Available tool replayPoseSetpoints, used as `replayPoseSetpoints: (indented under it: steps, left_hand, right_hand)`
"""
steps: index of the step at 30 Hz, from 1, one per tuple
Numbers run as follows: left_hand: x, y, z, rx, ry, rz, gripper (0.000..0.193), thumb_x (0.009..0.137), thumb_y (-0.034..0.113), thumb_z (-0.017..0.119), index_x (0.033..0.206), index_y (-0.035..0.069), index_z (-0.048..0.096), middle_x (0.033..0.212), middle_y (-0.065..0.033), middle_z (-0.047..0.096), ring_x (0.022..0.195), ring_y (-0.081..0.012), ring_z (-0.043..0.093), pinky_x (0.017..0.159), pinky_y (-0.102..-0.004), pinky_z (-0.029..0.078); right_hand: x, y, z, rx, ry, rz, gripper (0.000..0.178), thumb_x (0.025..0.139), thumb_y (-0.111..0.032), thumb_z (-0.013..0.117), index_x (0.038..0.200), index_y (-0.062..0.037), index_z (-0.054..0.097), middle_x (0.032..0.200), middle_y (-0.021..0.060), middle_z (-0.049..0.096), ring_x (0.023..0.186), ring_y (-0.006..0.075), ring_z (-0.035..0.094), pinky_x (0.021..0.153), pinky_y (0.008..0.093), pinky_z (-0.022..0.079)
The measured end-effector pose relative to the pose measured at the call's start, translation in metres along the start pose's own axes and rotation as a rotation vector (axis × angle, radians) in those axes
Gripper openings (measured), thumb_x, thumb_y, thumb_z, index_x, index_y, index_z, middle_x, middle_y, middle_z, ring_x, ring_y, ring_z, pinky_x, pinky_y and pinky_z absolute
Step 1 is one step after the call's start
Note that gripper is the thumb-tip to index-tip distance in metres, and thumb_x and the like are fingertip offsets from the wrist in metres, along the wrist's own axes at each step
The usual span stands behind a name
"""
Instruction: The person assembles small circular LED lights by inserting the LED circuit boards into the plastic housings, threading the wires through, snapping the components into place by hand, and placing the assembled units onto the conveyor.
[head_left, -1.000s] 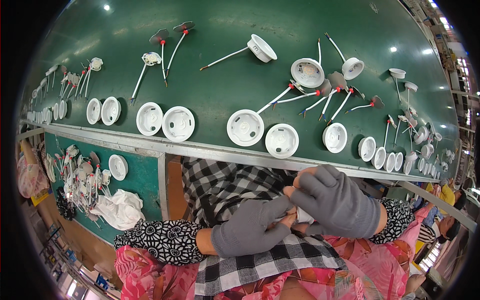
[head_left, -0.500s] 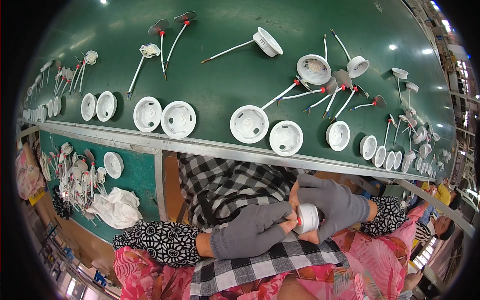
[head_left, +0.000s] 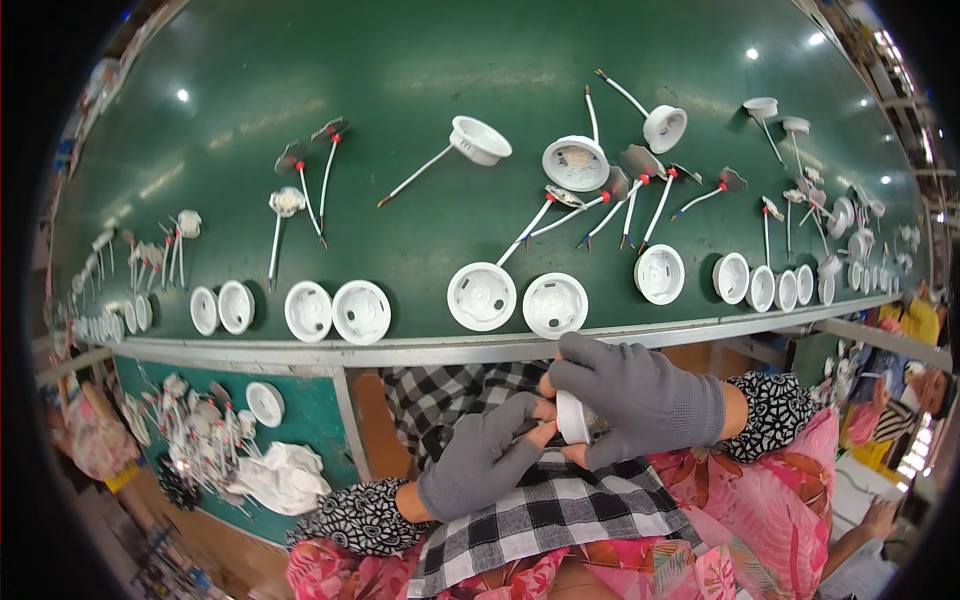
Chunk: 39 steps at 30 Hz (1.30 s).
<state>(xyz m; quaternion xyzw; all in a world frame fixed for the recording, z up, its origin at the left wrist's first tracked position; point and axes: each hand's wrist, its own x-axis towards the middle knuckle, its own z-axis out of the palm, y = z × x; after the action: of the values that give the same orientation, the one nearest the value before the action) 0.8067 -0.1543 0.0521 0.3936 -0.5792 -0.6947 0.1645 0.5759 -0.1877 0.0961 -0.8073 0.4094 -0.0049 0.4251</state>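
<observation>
A white round lamp housing (head_left: 571, 417) is held above my lap, close to the table's front edge. My right hand (head_left: 645, 395), in a grey fingerless glove, grips it by the rim from the right, fingers on top and thumb below. From the other side, the pinched fingertips of my left hand (head_left: 483, 458), gloved alike, meet the back of the housing by a small red spot. What those fingertips pinch is mostly hidden. Nearest on the table are two open white housings (head_left: 555, 305), (head_left: 482, 297) lying by the edge.
On the green table (head_left: 400, 240) lie more housings (head_left: 361, 312) in a row and light boards with white cables and red collars (head_left: 640, 165). A lower green surface at left holds a heap of wired boards (head_left: 200, 430) and a white cloth (head_left: 283, 478). Other people sit at right.
The view has shifted, so the table sits lower in the picture. Both hands and the housing are nearer the table edge, and the housing has turned, showing some of its inside on the right.
</observation>
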Motion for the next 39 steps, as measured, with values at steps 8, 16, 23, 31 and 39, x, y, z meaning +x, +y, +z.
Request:
replayPoseSetpoints:
  steps: [8,16,23,31,39]
  left_hand:
    - [-0.002,-0.016,-0.009,-0.115,0.151,-0.015,0.025,0.100,0.011,0.055,0.119,-0.001,0.063,0.101,-0.0082,0.072,0.087,-0.0110,0.066,0.078,-0.0266,0.051]
    - [-0.001,-0.031,-0.015,-0.099,0.165,0.071,0.023,0.101,0.012,0.056,0.117,-0.001,0.064,0.102,-0.0077,0.072,0.092,-0.0106,0.065,0.083,-0.0269,0.051]
    - [0.002,-0.043,-0.015,-0.190,0.186,0.123,0.021,0.101,0.012,0.058,0.114,-0.002,0.066,0.103,-0.0065,0.072,0.094,-0.0113,0.065,0.085,-0.0273,0.051]
    - [-0.001,-0.054,-0.018,-0.199,0.204,0.080,0.019,0.099,0.011,0.061,0.114,0.000,0.066,0.102,-0.0068,0.071,0.092,-0.0120,0.066,0.082,-0.0278,0.052]
    - [0.000,-0.047,-0.024,-0.086,0.216,0.115,0.023,0.097,0.011,0.064,0.117,0.000,0.067,0.103,-0.0082,0.073,0.092,-0.0131,0.068,0.083,-0.0288,0.054]
  right_hand:
    - [-0.008,0.012,-0.023,0.506,0.270,0.143,0.050,0.074,-0.031,0.087,0.108,-0.0053,0.060,0.087,0.0057,0.059,0.082,0.0159,0.061,0.072,0.0306,0.051]
    - [0.005,0.009,-0.016,0.615,0.191,0.206,0.030,0.084,-0.032,0.074,0.088,-0.0049,0.061,0.062,0.0038,0.055,0.057,0.0157,0.056,0.057,0.0320,0.047]
    - [0.005,0.012,-0.006,0.616,0.237,0.257,0.027,0.083,-0.028,0.072,0.085,-0.0039,0.060,0.063,0.0046,0.057,0.054,0.0182,0.056,0.057,0.0343,0.048]
    - [0.012,0.010,-0.001,0.456,0.342,0.195,0.023,0.080,-0.025,0.071,0.085,-0.0052,0.061,0.068,0.0103,0.061,0.064,0.0326,0.065,0.062,0.0425,0.053]
    - [0.010,0.012,0.004,0.292,0.357,0.133,0.024,0.079,-0.026,0.072,0.091,-0.0079,0.061,0.079,0.0116,0.065,0.076,0.0361,0.067,0.071,0.0459,0.054]
